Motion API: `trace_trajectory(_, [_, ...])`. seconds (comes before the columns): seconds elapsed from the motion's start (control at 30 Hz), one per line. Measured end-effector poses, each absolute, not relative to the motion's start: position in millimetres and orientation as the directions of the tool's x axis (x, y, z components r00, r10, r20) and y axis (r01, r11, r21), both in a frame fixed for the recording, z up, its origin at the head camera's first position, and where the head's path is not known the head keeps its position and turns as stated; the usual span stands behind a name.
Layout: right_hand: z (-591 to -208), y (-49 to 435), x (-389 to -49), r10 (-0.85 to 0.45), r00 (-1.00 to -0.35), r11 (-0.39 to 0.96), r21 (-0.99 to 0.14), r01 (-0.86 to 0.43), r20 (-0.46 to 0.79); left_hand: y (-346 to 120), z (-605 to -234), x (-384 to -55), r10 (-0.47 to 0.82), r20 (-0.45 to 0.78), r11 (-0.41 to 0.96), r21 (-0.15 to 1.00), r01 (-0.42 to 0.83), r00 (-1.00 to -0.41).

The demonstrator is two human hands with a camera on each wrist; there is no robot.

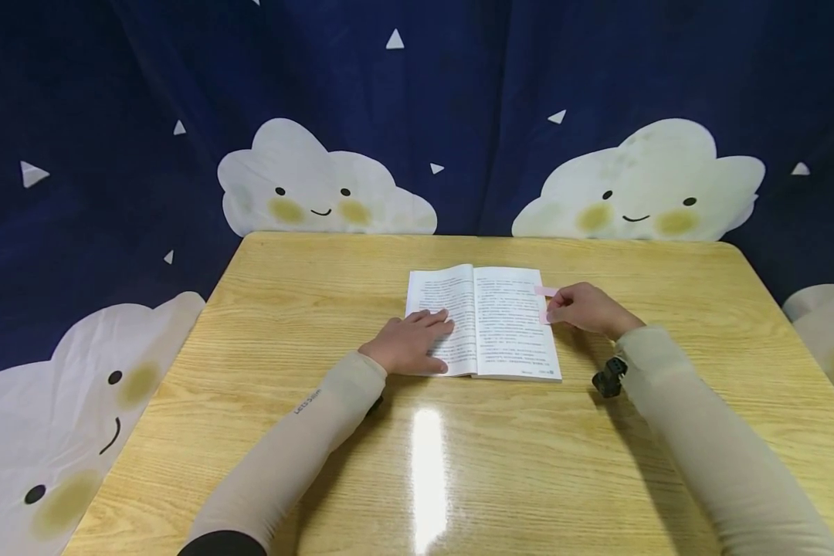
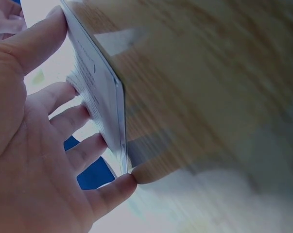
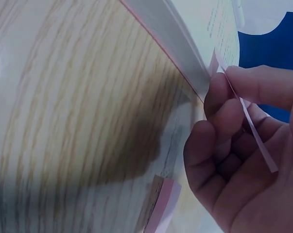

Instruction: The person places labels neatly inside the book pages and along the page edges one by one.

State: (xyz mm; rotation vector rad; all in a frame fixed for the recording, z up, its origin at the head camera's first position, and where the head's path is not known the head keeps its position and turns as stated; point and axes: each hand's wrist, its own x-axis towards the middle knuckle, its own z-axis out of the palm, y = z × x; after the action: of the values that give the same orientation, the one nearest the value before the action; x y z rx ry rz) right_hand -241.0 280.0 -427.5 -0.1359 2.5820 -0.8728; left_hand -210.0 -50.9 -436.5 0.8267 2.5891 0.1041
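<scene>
An open book [image 1: 510, 324] with printed pages lies on the table. My left hand [image 1: 411, 342] rests on its left page with fingers spread; in the left wrist view the thumb and little finger reach the book's edges [image 2: 114, 111]. At the right page's outer edge, my right hand [image 1: 589, 309] pinches a thin pink sticky strip [image 3: 255, 128] between thumb and fingertips. One end of the strip meets the page, while the other hangs over the palm. In the head view, a pink strip [image 1: 546, 291] crosses the page edge, with more pink paper [image 1: 544, 317] just below.
Low in the right wrist view is another pink piece of paper [image 3: 165, 206]. The book stands on a light wooden table [image 1: 306, 293]. A dark blue curtain [image 1: 459, 93] with clouds hangs behind. A small black device [image 1: 608, 377] sits at the right wrist.
</scene>
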Motion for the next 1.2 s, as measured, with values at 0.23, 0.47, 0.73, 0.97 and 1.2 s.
trace_trajectory(0.23, [-429.8,281.2,-239.7,-0.227,-0.901,0.796,-0.604,0.047,-0.369,-51.2,-437.8,-211.2,0.574,-0.365,0.817,0.189,0.545,-0.733])
trace_trajectory(0.47, [-430.6,283.8,-237.2,-0.236,-0.897,0.799,-0.599,0.04,-0.375,-50.4,-436.3,-210.1,0.569,-0.372,0.82,0.191,0.539,-0.733])
trace_trajectory(0.73, [-429.6,283.7,-236.5,-0.257,-0.885,0.787,-0.616,0.041,-0.388,-51.0,-436.9,-210.3,0.573,-0.364,0.818,0.187,0.545,-0.735])
trace_trajectory(0.97, [-430.4,286.5,-236.7,-0.277,-0.873,0.771,-0.635,0.048,-0.402,-51.0,-436.9,-210.7,0.575,-0.366,0.816,0.188,0.547,-0.732])
trace_trajectory(1.2, [-432.1,286.3,-238.6,-0.259,-0.867,0.775,-0.627,0.076,-0.426,-50.9,-437.6,-211.2,0.574,-0.363,0.817,0.186,0.546,-0.734])
